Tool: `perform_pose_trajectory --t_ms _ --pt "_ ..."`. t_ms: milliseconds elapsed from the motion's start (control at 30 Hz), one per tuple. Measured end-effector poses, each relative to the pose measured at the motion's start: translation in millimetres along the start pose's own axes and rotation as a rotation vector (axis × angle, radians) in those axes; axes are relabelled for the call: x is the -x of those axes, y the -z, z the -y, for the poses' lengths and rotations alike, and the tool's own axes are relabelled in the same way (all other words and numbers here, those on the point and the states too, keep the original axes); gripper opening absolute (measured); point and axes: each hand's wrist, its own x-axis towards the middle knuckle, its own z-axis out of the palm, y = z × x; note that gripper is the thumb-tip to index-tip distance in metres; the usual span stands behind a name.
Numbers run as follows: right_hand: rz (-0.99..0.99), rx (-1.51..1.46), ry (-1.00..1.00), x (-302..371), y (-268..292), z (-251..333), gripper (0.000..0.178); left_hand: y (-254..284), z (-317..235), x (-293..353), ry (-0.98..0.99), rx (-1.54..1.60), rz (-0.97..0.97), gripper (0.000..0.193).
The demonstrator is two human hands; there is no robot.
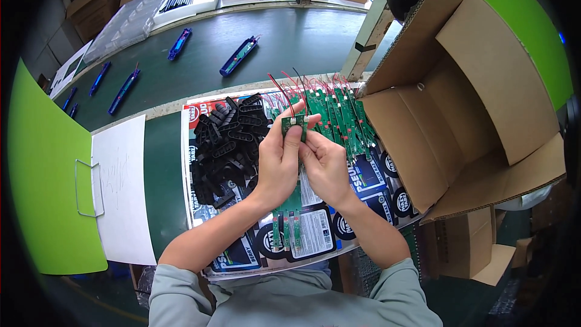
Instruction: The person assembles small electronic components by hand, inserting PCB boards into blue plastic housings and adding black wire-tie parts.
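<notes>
Both hands meet over the middle of the printed sheet, holding a green circuit board (295, 122) with red and black wires rising from its far end. My left hand (279, 163) pinches the board, its thumb on top. The fingers of my right hand (327, 166) close on the board's right side; its lower part is hidden by the hands. Left of them lies a heap of black plastic parts (227, 136). Behind and to the right, many wired green circuit boards (342, 115) lie in a row. More narrow boards (286, 230) rest under and in front of my wrists.
An open cardboard box (417, 145) stands close on the right. Beyond the sheet runs a dark green belt (206, 79) carrying several blue casings (240, 56). A white paper (121, 188) and a bright green panel (45, 188) are at left. A post (369, 30) rises at the back.
</notes>
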Motion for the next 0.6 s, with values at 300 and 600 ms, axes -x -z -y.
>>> perform_pose_trajectory --t_ms 300,600 --pt "-0.153 0.276 0.109 0.0 -12.4 17.9 0.014 -6.0 -0.6 -1.2 -0.056 0.01 -0.098 0.038" --pt "-0.065 0.28 0.169 3.1 -10.9 12.5 0.043 0.2 -4.4 -6.9 0.004 -0.039 -0.035 0.048"
